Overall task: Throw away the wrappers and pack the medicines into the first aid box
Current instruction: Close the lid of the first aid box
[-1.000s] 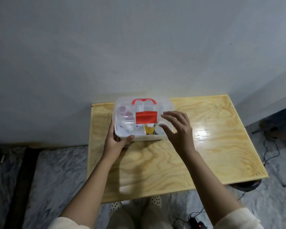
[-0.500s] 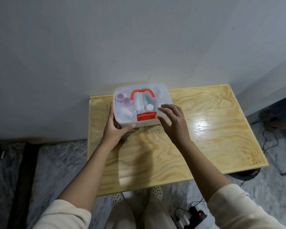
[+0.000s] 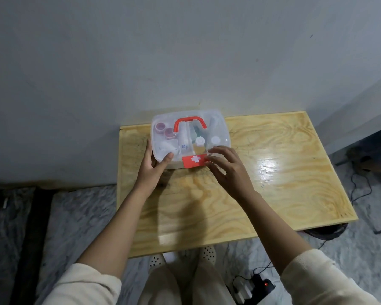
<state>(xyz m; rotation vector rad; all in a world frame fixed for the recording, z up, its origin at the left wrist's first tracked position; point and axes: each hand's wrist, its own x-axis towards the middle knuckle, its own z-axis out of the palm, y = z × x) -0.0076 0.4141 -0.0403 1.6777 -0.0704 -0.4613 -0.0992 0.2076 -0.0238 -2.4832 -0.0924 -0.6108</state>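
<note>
Now | first aid box (image 3: 190,137) lidded, bottles inside | left hand (image 3: 154,170) grips | right hand (image 3: 227,170) loose

The clear lid of the first aid box (image 3: 190,135) has come down from half-raised to flat, and the red latch (image 3: 193,160) now hangs over the front edge, showing its white cross. The right hand (image 3: 226,170) has moved from the lid onto the latch's right end.

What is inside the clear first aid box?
Through the shut lid of the first aid box: two pink-capped jars and white bottles. Deeper items stay hidden.
</note>
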